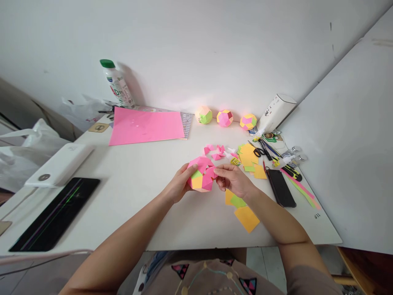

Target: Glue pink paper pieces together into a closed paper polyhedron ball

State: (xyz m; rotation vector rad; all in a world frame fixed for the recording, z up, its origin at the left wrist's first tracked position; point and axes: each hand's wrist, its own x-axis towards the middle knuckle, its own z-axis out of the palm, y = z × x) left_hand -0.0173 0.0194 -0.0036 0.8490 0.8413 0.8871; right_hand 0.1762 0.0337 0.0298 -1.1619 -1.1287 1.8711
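A faceted paper ball (202, 174), mostly pink with green and yellow-orange faces, is held above the white table. My left hand (180, 183) is closed around its left side, thumb on top. At the ball's right side, my right hand (232, 179) pinches a pink paper flap (211, 172) between thumb and fingers. A gap shows in the ball near that flap. Just beyond the ball lie several folded pink paper pieces (217, 153) and a small glue bottle (232, 157). Yellow-orange paper squares (247, 218) lie partly beneath my right forearm.
Three finished-looking paper balls (225, 118) stand along the wall. A pink sheet (147, 126) and a green-capped bottle (118, 86) are at the back left. Scissors (258, 152), a phone (281, 188) and a white cylinder (276, 112) are on the right. A black tablet-like slab (57, 215) lies left.
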